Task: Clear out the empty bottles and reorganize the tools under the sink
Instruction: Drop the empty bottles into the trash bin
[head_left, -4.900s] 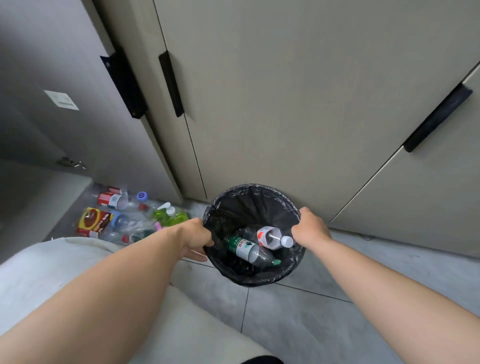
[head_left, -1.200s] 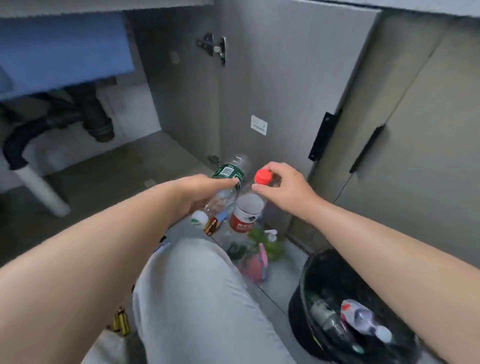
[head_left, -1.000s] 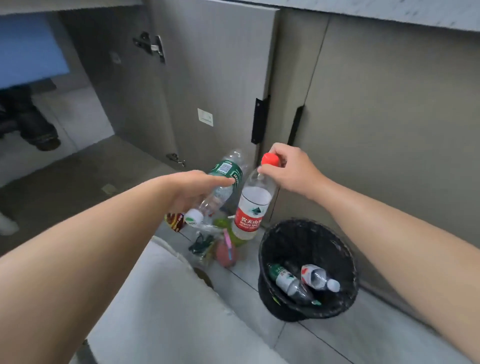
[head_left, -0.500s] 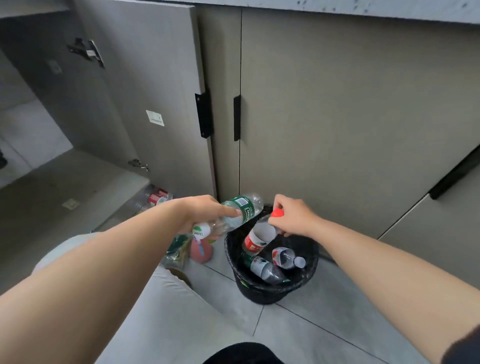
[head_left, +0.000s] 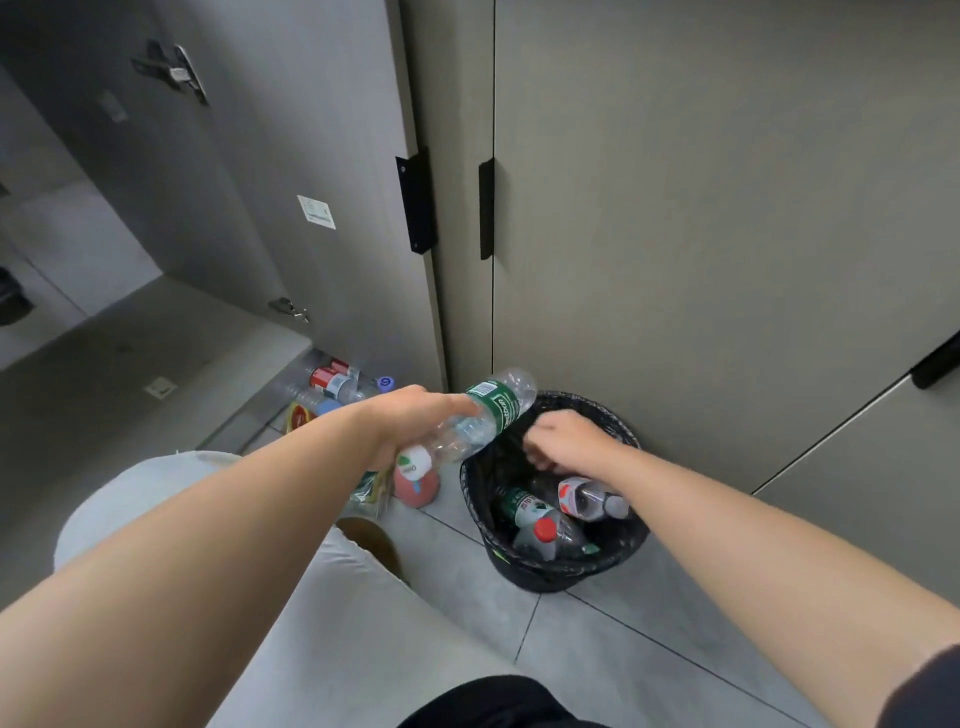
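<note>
3 in bin: green-label bottle, red-cap bottle and white-cap bottle, all lying loose inside the black bin, which stands on the floor against the closed cabinet fronts.
1 in hand: held bottle, clear, green label, white cap pointing back toward the person. The left hand is wrapped round its middle, and its base is tipped up over the bin's near-left rim. Not yet dropped.
Right hand: right hand hangs over the bin mouth, fingers loosely curled, nothing visible in them.
Floor pile: floor pile lies at the foot of the open door. At least 3 bottles are countable, one a red-label bottle and one with a blue cap. It is blurred and partly hidden by the left arm, so the exact count can't be told.
Other bits: 1 red-yellow packet; 1 pink container and some clear-green wrapping just left of the bin.
Cabinet: 1 door open, 2 black handles side by side, cabinet base in view at left.
Tools: none recognisable from here.
Done: judged roughly halfway through the bottles, with 3 binned and a 4th at the rim.
Left: drop the held one, bin the rest of the pile, then sort the tools, which looks unstarted.
</note>
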